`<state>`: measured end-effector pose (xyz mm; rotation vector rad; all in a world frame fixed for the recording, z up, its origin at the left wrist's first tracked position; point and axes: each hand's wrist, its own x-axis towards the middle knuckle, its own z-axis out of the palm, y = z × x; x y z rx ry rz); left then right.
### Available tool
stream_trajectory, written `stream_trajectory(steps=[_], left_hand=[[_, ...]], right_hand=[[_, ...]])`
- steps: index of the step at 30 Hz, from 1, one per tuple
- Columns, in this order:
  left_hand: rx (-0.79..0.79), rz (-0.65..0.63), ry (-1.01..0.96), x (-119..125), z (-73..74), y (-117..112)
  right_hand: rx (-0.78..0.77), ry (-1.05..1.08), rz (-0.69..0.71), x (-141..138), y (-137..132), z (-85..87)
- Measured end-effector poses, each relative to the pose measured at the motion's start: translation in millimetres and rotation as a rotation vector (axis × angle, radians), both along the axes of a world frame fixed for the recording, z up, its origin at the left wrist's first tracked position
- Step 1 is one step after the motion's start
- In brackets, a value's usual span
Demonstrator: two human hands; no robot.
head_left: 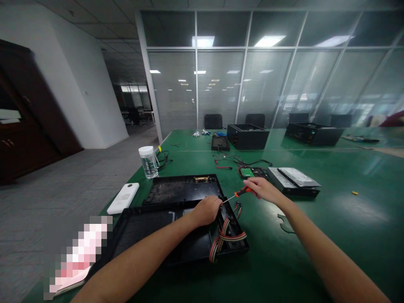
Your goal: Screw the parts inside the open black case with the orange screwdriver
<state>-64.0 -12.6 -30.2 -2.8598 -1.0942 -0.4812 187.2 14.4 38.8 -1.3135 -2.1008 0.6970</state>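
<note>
My left hand [206,209] is curled into a loose fist on the far rim of an open black computer case [151,235] at the near edge of the green table; what its fingers grip is hidden. My right hand [263,188] holds a small screwdriver with an orange-and-black handle [243,192], its thin shaft pointing left and down toward my left hand. A striped ribbon cable [225,240] loops over the case's right wall. A flat black case panel [183,188] lies just behind the case.
A white rectangular device [123,198] and a clear lidded jar [149,161] stand on the green table [331,235] at left. Behind my right hand lie an optical drive [295,181], a green circuit board [248,172] and loose cables. Two more black cases [248,135] sit farther back.
</note>
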Motion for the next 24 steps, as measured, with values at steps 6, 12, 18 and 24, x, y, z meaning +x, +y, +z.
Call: stream_trajectory(steps=[6,12,18,24], left_hand=[[0.010,-0.045,0.003,-7.3,20.7,3.2],[-0.210,0.012,0.068,-43.5,62.3,8.2],[-0.293,0.104,0.239,-70.1,51.5,-7.1],[-0.187,0.103,0.104,-91.2,58.8,-4.5]], right_hand=[[-0.227,0.893,-0.177,39.5,13.0,-61.4],[-0.114,0.801,-0.023,24.3,10.5,-61.4],[0.099,0.079,0.129,-18.1,-47.0,-22.1],[0.344,-0.557,0.258,-47.8,-147.0,-30.2]])
